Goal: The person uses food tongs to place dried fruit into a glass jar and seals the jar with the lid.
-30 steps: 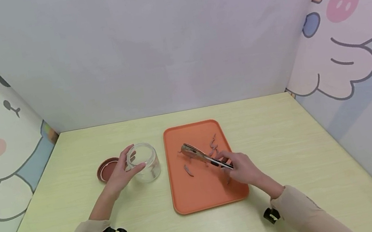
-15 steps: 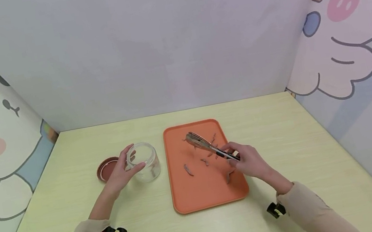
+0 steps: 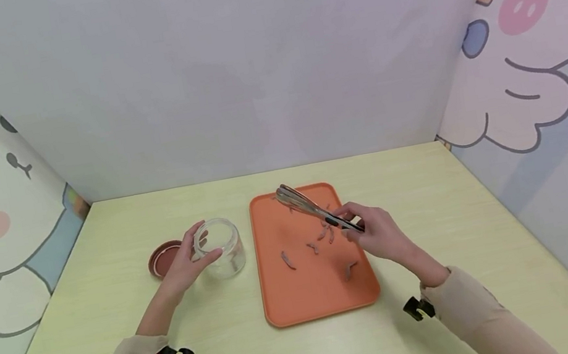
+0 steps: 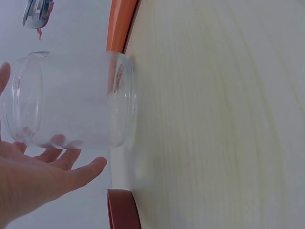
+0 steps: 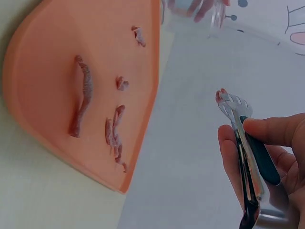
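Observation:
My left hand (image 3: 185, 270) holds a clear, open glass jar (image 3: 232, 263) left of the tray, thumb and fingers around its upper part. The jar stands upright on the table, and nothing shows inside it. My right hand (image 3: 382, 238) grips metal tongs (image 3: 307, 205) with dark handle pads, raised over the tray's far part. Between the tong tips sits a small reddish strip (image 5: 219, 96), dangling below them in the left wrist view. Several wrinkled, reddish-brown strips, like dried meat, lie scattered on the orange tray (image 3: 310, 298); one long strip (image 5: 86, 93) shows close up.
A dark red round lid (image 3: 163, 261) lies on the table left of the jar, partly behind my left hand. Pale wood-grain table (image 3: 223, 350) surrounds the tray. A grey-white wall (image 3: 246, 83) stands behind, with cartoon-printed walls at both sides.
My right hand has risen away from the tray, moving farther back and slightly right, and the tongs have lifted with the strip. My left hand and the jar have stayed still.

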Tool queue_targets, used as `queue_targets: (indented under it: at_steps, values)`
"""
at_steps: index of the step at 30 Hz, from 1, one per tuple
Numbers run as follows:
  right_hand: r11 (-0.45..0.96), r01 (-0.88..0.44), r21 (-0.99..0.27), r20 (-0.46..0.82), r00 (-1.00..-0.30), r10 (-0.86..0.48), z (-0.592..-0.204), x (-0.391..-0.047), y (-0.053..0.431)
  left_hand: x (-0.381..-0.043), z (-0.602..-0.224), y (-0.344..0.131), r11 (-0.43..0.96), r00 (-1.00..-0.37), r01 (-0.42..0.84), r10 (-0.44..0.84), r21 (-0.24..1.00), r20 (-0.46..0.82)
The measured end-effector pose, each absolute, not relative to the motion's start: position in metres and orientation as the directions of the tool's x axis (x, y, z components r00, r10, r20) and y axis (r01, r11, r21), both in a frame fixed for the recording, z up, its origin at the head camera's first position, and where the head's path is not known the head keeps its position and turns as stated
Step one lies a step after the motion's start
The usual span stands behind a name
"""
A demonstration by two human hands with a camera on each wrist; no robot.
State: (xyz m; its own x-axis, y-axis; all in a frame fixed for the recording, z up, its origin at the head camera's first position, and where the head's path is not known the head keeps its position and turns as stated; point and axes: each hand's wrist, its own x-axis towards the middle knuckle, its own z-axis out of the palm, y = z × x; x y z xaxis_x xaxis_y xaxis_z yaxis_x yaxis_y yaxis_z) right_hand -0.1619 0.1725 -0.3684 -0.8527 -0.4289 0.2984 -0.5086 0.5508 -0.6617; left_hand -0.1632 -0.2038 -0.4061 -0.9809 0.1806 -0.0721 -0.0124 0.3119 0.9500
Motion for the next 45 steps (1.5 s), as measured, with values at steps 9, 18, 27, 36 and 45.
queue_targets:
  at_steps: [9,18,27,36,45]
  values:
    - [0.529,-0.551,-0.645,0.336,-0.826,-0.452,-0.353,-0.159,0.161,-0.159,-0.398,-0.200,0.319,-0.981,-0.017,0.179,0.948,-0.078]
    - [0.476,-0.578,-0.663,0.357,-0.803,-0.477,-0.346,-0.157,0.146,-0.166,-0.413,-0.206,0.341,-0.984,0.000,0.170,0.940,-0.062]
    - [0.415,-0.603,-0.681,0.374,-0.774,-0.510,-0.353,-0.152,0.128,-0.166,-0.413,-0.205,0.344,-0.984,0.000,0.165,0.939,-0.060]
    - [0.380,-0.569,-0.729,0.337,-0.782,-0.525,-0.357,-0.144,0.107,-0.165,-0.413,-0.205,0.359,-0.985,-0.014,0.156,0.933,-0.074]
    - [0.447,-0.617,-0.648,0.359,-0.764,-0.536,-0.362,-0.148,0.090,-0.165,-0.412,-0.206,0.347,-0.984,-0.007,0.165,0.938,-0.068]
